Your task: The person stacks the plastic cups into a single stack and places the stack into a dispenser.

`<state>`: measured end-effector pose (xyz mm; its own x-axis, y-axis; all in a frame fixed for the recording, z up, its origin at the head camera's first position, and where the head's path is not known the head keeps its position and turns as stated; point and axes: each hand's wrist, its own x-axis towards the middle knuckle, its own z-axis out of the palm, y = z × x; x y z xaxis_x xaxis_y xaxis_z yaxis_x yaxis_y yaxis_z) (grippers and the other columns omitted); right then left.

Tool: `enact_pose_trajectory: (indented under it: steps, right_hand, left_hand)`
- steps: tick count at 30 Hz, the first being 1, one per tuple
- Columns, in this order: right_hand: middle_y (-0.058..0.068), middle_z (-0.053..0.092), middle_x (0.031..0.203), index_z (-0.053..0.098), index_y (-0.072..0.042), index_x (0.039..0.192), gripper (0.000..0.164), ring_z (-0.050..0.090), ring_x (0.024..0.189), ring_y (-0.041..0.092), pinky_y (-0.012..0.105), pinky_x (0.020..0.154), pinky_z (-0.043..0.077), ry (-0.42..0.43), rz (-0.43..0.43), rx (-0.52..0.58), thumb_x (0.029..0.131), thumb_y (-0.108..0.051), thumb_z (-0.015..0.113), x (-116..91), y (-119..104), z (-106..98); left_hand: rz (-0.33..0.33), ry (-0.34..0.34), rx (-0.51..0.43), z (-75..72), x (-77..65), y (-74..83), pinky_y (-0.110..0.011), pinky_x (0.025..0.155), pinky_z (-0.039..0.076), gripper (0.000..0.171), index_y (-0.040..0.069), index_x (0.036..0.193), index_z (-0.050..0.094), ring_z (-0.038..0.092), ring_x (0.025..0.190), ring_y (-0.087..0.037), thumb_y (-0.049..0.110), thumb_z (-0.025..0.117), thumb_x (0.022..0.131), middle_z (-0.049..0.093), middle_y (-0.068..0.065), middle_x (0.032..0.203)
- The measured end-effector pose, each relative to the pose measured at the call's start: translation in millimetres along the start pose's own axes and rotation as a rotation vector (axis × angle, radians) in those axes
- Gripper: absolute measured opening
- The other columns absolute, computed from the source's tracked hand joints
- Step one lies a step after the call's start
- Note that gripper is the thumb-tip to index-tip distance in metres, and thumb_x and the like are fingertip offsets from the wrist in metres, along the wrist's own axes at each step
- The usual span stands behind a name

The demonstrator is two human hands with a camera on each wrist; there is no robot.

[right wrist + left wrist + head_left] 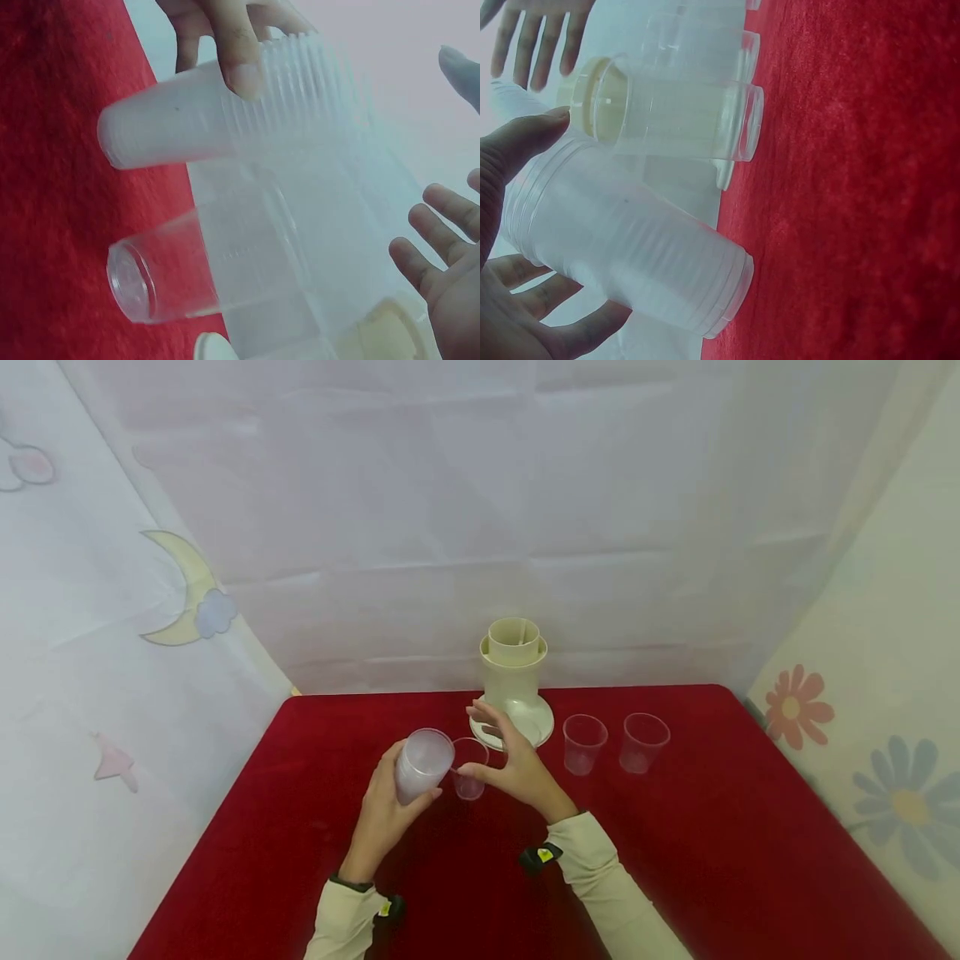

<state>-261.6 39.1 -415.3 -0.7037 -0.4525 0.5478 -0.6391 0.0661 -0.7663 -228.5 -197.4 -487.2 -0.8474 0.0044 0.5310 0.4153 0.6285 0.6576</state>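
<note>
My left hand (380, 818) grips a tall stack of nested clear plastic cups (641, 232), tilted over the red tabletop. The thumb lies along one side of the stack, the other fingers round the opposite side. Beside the stack, a single clear plastic cup (470, 787) stands upright on the table. My right hand (525, 774) is held just right of that cup, fingers spread and nothing in its grasp. From the head view, its thumb overlaps the cup's rim; in the right wrist view, the fingers (439, 232) are straight and apart from the cup (176, 262).
Two more clear cups, one (583, 752) nearer and another (641, 747) farther right, stand upright on the red table (300, 827). A cream cylindrical container (513, 672) on a round base is behind my right hand. White printed sheets (450, 510) hang around the table.
</note>
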Motion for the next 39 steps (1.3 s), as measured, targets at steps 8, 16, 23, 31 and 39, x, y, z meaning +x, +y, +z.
enact_pose_trajectory:
  steps: [8,16,23,31,39]
  right_hand:
    - [0.007,0.046,0.15,0.035,-0.015,0.152,0.085,0.044,0.136,0.027,0.058,0.106,0.039,0.044,-0.056,-0.048,0.082,-0.018,0.083,-1.5,27.2,-16.0]
    - [0.02,0.049,0.145,0.037,0.001,0.147,0.088,0.047,0.132,0.036,0.058,0.107,0.038,0.142,-0.091,-0.091,0.073,0.006,0.084,-7.9,22.3,-32.9]
    - [0.031,0.047,0.14,0.034,0.012,0.144,0.084,0.046,0.128,0.048,0.062,0.106,0.036,0.189,-0.111,-0.137,0.073,0.01,0.08,-11.0,-8.0,-51.4]
    - [0.025,0.046,0.145,0.033,0.007,0.148,0.086,0.045,0.132,0.04,0.061,0.108,0.034,0.243,-0.039,-0.157,0.075,0.01,0.078,-14.5,5.8,-73.4]
    - [0.01,0.048,0.149,0.036,-0.009,0.152,0.087,0.045,0.134,0.034,0.057,0.11,0.034,0.291,-0.032,-0.158,0.077,0.0,0.081,-19.5,27.6,-87.8]
  left_hand:
    - [-0.007,0.01,-0.009,-0.8,3.2,-0.2,-0.06,0.092,0.049,0.087,0.014,0.146,0.039,0.055,0.114,-0.035,0.025,0.088,0.075,0.054,-0.016,0.134]
    - [-0.024,0.023,-0.011,0.9,-4.5,-3.1,-0.06,0.091,0.049,0.086,0.012,0.146,0.04,0.055,0.115,-0.034,0.026,0.088,0.076,0.054,-0.015,0.135]
    - [-0.044,0.018,-0.008,1.6,-6.7,-3.3,-0.061,0.092,0.048,0.087,0.014,0.147,0.04,0.054,0.115,-0.034,0.026,0.088,0.076,0.054,-0.013,0.136]
    - [-0.028,0.027,-0.003,3.1,-5.4,-3.4,-0.062,0.092,0.049,0.088,0.014,0.147,0.039,0.055,0.113,-0.035,0.024,0.088,0.075,0.053,-0.015,0.136]
    - [-0.024,0.01,0.002,4.7,-1.3,-3.9,-0.063,0.093,0.048,0.089,0.015,0.148,0.038,0.055,0.114,-0.035,0.025,0.089,0.075,0.052,-0.014,0.137]
